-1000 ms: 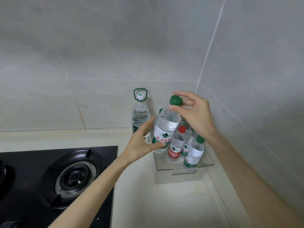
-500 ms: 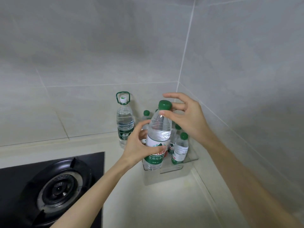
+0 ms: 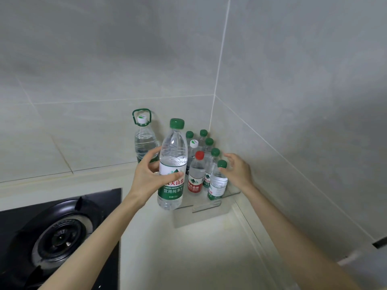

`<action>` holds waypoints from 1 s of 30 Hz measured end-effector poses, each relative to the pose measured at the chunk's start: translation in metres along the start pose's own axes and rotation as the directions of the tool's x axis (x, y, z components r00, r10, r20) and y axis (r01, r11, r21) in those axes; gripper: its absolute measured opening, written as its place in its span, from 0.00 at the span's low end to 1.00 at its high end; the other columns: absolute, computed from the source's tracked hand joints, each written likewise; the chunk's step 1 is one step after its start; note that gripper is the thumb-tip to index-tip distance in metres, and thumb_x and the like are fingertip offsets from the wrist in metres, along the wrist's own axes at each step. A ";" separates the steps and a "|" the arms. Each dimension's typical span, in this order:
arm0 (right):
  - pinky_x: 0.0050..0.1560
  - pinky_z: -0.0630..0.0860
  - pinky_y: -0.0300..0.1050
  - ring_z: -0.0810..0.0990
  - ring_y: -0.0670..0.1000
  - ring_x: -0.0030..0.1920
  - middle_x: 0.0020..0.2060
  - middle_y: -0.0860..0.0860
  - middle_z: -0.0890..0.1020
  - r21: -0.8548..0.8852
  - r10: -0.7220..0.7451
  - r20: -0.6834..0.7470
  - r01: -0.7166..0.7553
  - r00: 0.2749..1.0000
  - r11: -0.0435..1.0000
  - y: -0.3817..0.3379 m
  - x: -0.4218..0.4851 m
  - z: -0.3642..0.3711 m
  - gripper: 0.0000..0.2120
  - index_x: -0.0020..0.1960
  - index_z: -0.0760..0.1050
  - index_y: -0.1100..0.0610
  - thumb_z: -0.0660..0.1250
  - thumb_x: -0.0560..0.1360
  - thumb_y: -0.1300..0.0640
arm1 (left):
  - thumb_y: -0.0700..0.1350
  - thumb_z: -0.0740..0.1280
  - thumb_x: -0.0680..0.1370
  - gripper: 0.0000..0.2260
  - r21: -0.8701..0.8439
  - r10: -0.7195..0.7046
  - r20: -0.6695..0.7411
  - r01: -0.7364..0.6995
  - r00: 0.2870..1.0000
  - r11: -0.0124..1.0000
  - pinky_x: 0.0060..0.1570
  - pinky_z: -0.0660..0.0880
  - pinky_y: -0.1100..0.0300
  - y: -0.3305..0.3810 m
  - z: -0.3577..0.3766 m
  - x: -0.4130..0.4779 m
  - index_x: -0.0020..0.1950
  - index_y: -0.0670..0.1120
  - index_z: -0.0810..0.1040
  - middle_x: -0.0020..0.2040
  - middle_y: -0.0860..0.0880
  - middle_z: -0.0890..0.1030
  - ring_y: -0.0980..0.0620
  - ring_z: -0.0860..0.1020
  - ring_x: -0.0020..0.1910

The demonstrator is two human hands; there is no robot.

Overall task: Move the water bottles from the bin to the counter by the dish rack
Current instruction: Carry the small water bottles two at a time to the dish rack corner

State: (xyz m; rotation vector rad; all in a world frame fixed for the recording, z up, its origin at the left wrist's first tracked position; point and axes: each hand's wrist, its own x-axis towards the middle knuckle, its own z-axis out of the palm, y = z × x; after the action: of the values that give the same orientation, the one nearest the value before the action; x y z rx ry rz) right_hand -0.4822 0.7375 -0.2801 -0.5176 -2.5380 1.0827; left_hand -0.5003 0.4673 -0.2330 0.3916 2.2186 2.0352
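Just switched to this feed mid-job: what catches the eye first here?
The tall green-capped bottle, gripped upright by the left hand in front of the clear bin in the wall corner. Next, the red-capped bottle among green-capped ones in the bin, and the right hand open beside the cap of the nearest small bottle.

Clear bin [image 3: 209, 206]: colourless. Big bottle [image 3: 172, 164] in my left hand [image 3: 146, 178], at the bin's front-left: clear, green cap, label white above and green below with white characters. In the bin: red-capped bottle [image 3: 196, 174] with a red label; small bottles [image 3: 217, 183] with green caps and green labels. Left of the bin: handled bottle [image 3: 144, 141], green ring, white cap. Further left: black hob [image 3: 58, 237]. Behind the bin: pale grey tiles [image 3: 125, 59], white grout.
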 end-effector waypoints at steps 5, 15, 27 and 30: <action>0.50 0.68 0.31 0.82 0.51 0.53 0.52 0.51 0.84 0.033 0.006 -0.057 -0.004 0.998 0.999 0.018 0.009 0.025 0.18 0.58 0.79 0.55 0.73 0.69 0.63 | 0.37 0.81 0.62 0.36 0.015 -0.027 -0.015 0.027 1.000 1.000 0.42 0.80 0.61 -0.003 -0.002 -0.003 0.65 0.55 0.72 0.45 0.53 0.86 0.56 0.84 0.46; 0.53 0.79 0.47 0.83 0.53 0.49 0.50 0.51 0.85 0.069 -0.025 -0.172 0.037 0.985 0.997 0.022 0.008 0.037 0.19 0.56 0.81 0.53 0.78 0.66 0.59 | 0.39 0.81 0.60 0.35 0.062 -0.026 -0.059 0.030 0.998 0.998 0.43 0.80 0.60 0.002 -0.012 -0.012 0.61 0.59 0.73 0.47 0.50 0.85 0.53 0.84 0.48; 0.61 0.76 0.43 0.82 0.46 0.55 0.51 0.46 0.84 0.487 -0.324 -0.053 0.307 0.945 0.818 -0.089 0.000 -0.015 0.19 0.56 0.78 0.47 0.73 0.71 0.64 | 0.36 0.80 0.62 0.35 0.032 0.033 -0.235 -0.026 0.971 0.999 0.43 0.80 0.60 0.038 -0.035 -0.032 0.64 0.56 0.72 0.43 0.50 0.86 0.52 0.84 0.46; 0.61 0.75 0.39 0.82 0.44 0.54 0.49 0.41 0.82 0.561 -0.417 -0.030 0.361 0.908 0.745 -0.128 -0.010 -0.027 0.20 0.56 0.77 0.45 0.73 0.71 0.65 | 0.35 0.80 0.63 0.34 0.028 0.052 -0.297 -0.046 0.953 0.999 0.36 0.78 0.67 0.050 -0.044 -0.042 0.63 0.55 0.72 0.41 0.53 0.86 0.56 0.84 0.43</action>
State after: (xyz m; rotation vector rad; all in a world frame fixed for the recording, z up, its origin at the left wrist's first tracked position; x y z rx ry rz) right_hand -0.4866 0.6669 -0.1690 0.2265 -2.0961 1.6042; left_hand -0.4647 0.4179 -0.1829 0.1496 2.4204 2.2281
